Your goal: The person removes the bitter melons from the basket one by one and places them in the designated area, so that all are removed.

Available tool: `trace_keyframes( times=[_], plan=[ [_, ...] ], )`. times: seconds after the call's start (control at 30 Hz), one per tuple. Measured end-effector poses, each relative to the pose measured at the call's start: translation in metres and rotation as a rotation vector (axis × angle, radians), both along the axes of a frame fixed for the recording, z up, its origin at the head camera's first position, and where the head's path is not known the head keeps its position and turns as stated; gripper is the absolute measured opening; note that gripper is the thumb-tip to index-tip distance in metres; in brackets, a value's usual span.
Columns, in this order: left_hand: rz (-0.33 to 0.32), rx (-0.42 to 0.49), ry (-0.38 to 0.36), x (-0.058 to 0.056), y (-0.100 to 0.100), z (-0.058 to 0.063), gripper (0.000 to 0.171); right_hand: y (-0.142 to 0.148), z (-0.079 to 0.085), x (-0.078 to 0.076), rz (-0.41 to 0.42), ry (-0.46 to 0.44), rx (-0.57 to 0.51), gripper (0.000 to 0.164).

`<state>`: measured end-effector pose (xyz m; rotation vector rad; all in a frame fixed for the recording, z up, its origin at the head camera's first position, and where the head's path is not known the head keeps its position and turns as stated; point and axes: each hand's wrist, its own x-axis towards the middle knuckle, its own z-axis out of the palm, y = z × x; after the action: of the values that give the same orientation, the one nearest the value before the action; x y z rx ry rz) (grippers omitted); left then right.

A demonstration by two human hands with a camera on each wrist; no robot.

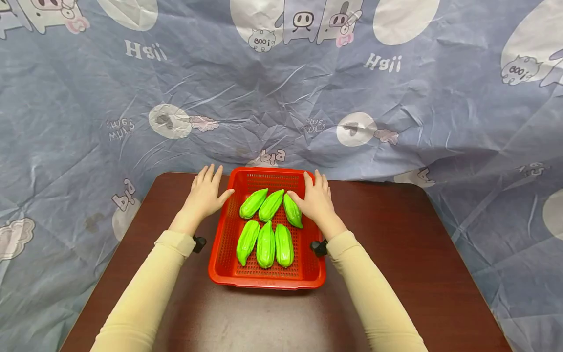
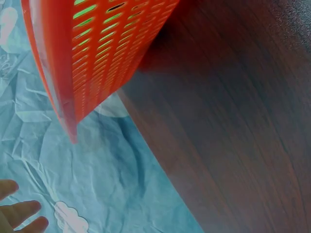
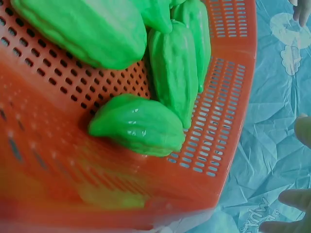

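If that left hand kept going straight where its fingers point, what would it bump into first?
Most likely the patterned cloth beyond the far edge of the table; nothing else shows ahead of the left hand. How far off the cloth hangs is hard to judge.

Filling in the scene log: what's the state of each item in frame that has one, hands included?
Red basket: upright on the table, uncovered.
Six green pods: lying in the basket, two rows of three.
Left hand: fingers extended, at the basket's left rim; contact unclear.
Right hand: fingers extended, at the basket's right rim; contact unclear.
Patterned cloth: wrinkled, hanging behind the table.
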<state>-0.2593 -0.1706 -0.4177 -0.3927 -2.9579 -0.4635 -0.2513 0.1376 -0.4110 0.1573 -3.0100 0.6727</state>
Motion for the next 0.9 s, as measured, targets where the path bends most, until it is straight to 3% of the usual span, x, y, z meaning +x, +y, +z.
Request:
trace_keyframes(
  times=[0.4,0.7,0.9],
  plan=[
    [0.023,0.137,-0.069,0.002,-0.003,-0.009,0.082,-0.015,-0.001,0.004,-0.013,-0.040,-0.080,0.080],
    [0.002,0.203,-0.096,0.007,-0.005,-0.017,0.074,-0.021,-0.010,0.003,-0.029,-0.073,-0.109,0.082],
    [-0.001,0.233,-0.149,0.011,-0.005,-0.022,0.067,-0.026,-0.016,0.003,-0.032,-0.043,-0.081,0.081]
  ],
)
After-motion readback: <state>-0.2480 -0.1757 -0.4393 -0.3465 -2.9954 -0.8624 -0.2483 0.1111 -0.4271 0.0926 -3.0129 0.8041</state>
